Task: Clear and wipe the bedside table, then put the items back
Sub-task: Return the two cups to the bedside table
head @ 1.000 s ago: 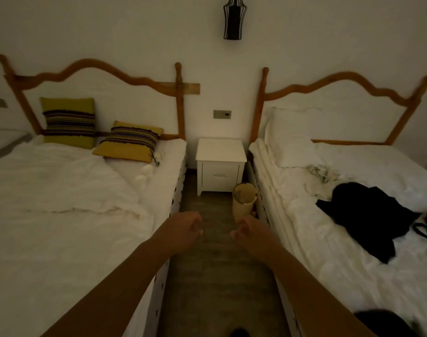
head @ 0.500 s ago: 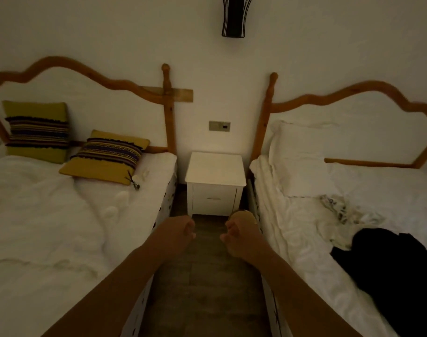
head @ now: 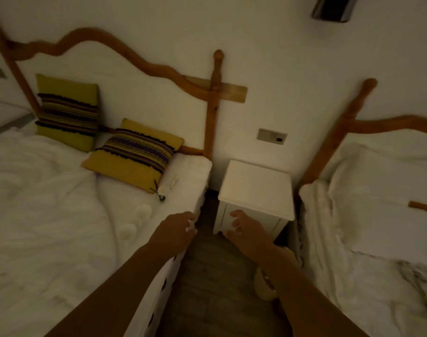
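Wall lamp: cut off by the top edge; only its dark lower part shows.
Right bed: runs out past the right edge; headboard cut there too.
Left bed: cut by the left and bottom edges.
Basket: mostly hidden behind the right forearm.
Small white items on the left bed: too dim and blurred to identify.
Left hand: fingertips blurred; whether it pinches something white cannot be told.
Table: lower front hidden by the right hand.
Patterned cloth: cut by the right edge, blurred.
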The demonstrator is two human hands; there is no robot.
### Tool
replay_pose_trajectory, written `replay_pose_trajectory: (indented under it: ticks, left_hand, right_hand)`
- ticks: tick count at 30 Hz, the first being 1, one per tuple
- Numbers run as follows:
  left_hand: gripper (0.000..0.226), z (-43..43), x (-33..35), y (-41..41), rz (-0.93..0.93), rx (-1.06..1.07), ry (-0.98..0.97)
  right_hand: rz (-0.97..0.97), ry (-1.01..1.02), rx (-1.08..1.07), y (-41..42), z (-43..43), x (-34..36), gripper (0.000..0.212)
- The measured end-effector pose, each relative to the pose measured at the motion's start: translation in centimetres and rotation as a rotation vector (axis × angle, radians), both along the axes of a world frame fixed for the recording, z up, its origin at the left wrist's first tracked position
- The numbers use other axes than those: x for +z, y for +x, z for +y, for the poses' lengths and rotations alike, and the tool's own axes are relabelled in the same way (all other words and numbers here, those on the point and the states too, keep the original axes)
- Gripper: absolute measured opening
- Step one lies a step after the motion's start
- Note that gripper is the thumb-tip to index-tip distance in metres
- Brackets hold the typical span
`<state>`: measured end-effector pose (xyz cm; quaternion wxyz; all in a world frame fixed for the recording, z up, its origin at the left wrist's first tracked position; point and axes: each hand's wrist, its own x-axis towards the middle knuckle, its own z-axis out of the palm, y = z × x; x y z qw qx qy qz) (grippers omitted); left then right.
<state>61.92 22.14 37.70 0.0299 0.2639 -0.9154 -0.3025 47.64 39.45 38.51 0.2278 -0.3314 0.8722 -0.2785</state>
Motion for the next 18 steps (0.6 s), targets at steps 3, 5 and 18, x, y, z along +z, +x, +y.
replay_pose_trajectory:
  ticks: [3, 5, 18]
  left_hand:
    - [0.034, -4.2, -1.6, -0.3, -0.036, 0.129, 0.029]
    - [0.035, -6.5, -2.8, -0.3, -0.054, 0.229, 0.041]
    - [0.049, -11.7, -10.9, -2.9, -0.125, 0.996, 0.208]
  right_hand:
    - [-0.024, 0.036, 0.133, -2.5, -5.7, -2.2, 0.058]
    - [-0.065, 0.060, 0.225, -3.8, -9.3, -3.7, 0.059]
    - [-0.192, 0.199, 0.877, -10.9, -29.7, -12.6, 0.067]
